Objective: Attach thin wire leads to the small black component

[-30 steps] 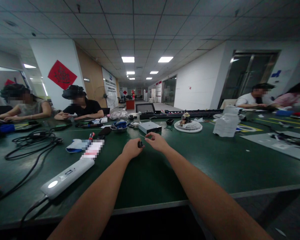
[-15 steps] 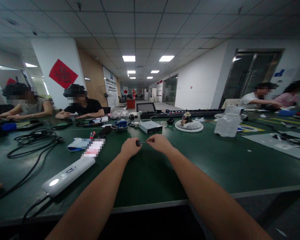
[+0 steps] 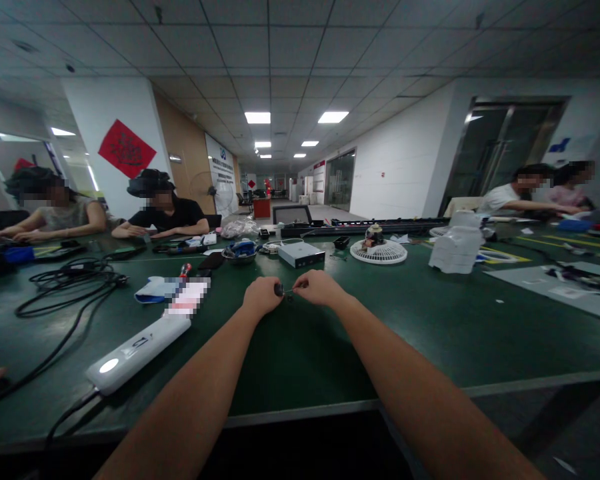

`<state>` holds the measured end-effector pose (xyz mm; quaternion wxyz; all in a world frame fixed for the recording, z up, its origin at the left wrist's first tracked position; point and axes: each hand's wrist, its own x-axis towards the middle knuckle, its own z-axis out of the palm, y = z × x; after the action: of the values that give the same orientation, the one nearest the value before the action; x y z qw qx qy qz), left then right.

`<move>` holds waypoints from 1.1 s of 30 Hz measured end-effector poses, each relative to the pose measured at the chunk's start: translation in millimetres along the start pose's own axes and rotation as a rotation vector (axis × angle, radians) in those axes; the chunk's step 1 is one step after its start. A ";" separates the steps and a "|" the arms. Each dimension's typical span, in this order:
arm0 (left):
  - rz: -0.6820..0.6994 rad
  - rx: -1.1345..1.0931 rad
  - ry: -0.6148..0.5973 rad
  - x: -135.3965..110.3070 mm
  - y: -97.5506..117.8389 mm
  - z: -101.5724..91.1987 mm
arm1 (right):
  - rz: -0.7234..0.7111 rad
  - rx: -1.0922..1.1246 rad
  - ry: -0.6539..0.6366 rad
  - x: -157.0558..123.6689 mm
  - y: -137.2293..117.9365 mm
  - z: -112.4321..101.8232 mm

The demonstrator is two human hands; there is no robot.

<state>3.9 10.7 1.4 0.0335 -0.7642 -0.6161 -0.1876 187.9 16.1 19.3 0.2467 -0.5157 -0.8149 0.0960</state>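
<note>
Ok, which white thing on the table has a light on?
The long white power strip at the near left: its end lamp glows. The round fan grille and white jug show no light.

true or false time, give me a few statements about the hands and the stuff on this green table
1. The left hand grips the black handle of a screwdriver. True.
2. The right hand lies flat on the table. False: its fingertips pinch the screwdriver's thin shaft.
3. A white power strip lies left of the forearms. True.
4. The fan grille stands upright. False: it lies flat on the table.
5. A grey box sits beyond the hands. True.
</note>
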 end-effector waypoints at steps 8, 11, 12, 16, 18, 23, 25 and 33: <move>-0.020 0.014 0.003 1.0 -0.9 1.7 | 0.098 -0.067 0.036 2.6 6.1 3.7; -0.055 0.007 0.010 1.3 -1.9 2.8 | 0.180 -0.094 -0.039 2.7 9.5 6.1; -0.063 0.005 0.012 1.4 -2.5 2.8 | 0.196 -0.084 -0.071 2.6 10.1 7.0; -0.085 -0.006 -0.003 1.3 -4.3 0.9 | 0.171 -0.051 -0.117 2.6 10.1 11.3; -0.096 -0.008 -0.017 1.0 -4.0 -0.2 | 0.153 -0.021 -0.111 3.4 10.0 13.3; -0.090 -0.004 -0.020 0.8 -1.9 -0.3 | 0.183 0.128 -0.016 5.3 8.5 14.3; -0.085 -0.007 -0.020 1.1 -1.6 -0.3 | 0.172 0.164 0.032 4.9 6.6 13.3; -0.117 -0.059 0.033 2.1 -3.6 0.8 | 0.150 0.269 0.190 7.2 5.4 11.1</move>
<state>1.0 13.7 0.7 0.0103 -0.7244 -0.6533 -0.2199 184.1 26.1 9.8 0.3816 -0.5442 -0.7268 0.1733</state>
